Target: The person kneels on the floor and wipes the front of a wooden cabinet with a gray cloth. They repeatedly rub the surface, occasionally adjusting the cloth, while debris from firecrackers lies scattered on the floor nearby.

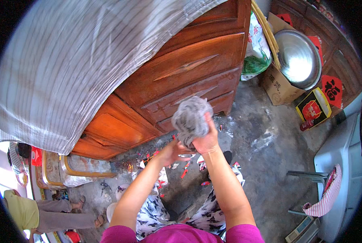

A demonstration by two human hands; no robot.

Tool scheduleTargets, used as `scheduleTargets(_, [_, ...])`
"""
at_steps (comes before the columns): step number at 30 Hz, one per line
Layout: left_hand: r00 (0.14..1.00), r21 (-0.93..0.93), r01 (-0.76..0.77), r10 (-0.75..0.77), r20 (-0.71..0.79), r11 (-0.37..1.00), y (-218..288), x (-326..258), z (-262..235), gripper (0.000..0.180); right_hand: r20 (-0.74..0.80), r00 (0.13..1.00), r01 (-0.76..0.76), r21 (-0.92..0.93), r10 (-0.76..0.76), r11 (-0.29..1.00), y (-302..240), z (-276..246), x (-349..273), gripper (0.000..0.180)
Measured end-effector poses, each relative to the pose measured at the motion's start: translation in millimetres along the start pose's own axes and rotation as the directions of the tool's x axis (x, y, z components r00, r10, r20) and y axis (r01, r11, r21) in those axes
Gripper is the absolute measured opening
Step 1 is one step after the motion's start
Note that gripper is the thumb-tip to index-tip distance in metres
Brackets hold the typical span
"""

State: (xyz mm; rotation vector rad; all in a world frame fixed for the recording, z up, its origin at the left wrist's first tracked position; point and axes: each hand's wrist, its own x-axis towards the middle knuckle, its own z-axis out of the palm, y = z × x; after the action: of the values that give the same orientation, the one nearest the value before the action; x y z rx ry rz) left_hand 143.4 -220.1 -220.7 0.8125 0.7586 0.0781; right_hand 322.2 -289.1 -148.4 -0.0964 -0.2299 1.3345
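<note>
A grey, soft-looking crumpled bundle [191, 117] is held up in front of me, above the floor and before the wooden cabinet. It looks like fabric or yarn; motion blur hides which. My right hand [207, 138] grips its lower right side, with the thumb pointing up along it. Just below and to the left, my left hand [170, 153] has its fingers apart, close to the bundle's underside. Whether those fingers touch it is hard to make out. Red and white scraps [161, 178] are scattered on the floor beneath my hands.
A striped grey cloth [79, 60] drapes over the reddish wooden cabinet [189, 75]. Far right, a metal basin [297, 58] leans by a cardboard box [280, 87]. A pink striped cushion [326, 194] is at right. Another person [47, 214] stands left, near scissors [105, 187].
</note>
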Motion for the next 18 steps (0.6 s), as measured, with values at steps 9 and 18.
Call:
scheduleTargets(9, [0.987,-0.434,-0.158,0.152,-0.049,0.887,-21.3,18.0,29.0,0.034,-0.049,0.924,0.326,-0.419,-0.379,0.847,-4.0,9.4,4.4,0.023])
scheduleTargets(18, [0.182,0.393,-0.831,0.86,-0.476,0.393,90.4,-44.0,49.9,0.02,-0.387,0.88,0.041,-0.514,-0.275,0.857,-2.7,-0.6,12.6,0.024])
